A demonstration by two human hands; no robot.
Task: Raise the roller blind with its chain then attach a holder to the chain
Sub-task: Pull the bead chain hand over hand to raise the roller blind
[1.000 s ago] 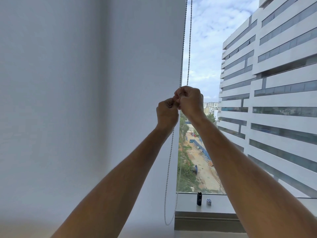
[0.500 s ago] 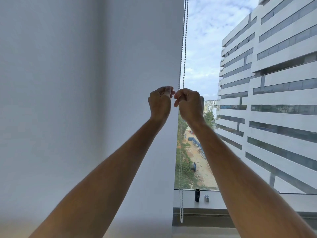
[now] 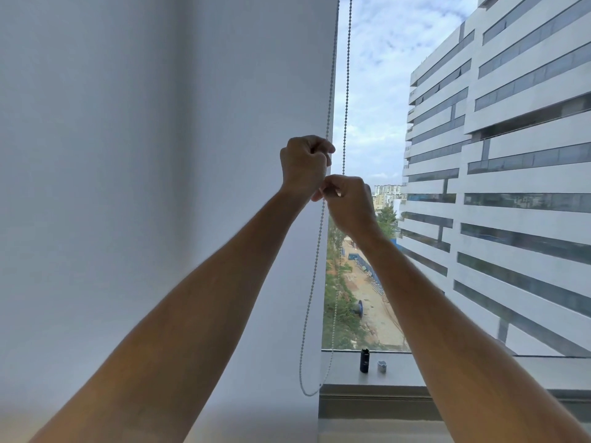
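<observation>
Head view | chain (image 3: 347,91) hangs at the blind (image 3: 160,187) edge, loop bottom near sill (image 3: 399,369) | left hand (image 3: 305,164) grips one strand above, right hand (image 3: 348,201) pinches just below: likely hand-over-hand hauling | blind covers the window, not raised | small grey piece (image 3: 382,366), maybe the holder, on sill right of chain beside dark cylinder (image 3: 364,360)

Both arms raised, left grip (image 3: 305,164) fisted above the fisted right grip (image 3: 347,199).

One head-worn camera looks forward along both raised forearms, close to the blind (image 3: 160,187) and window (image 3: 377,123).
</observation>
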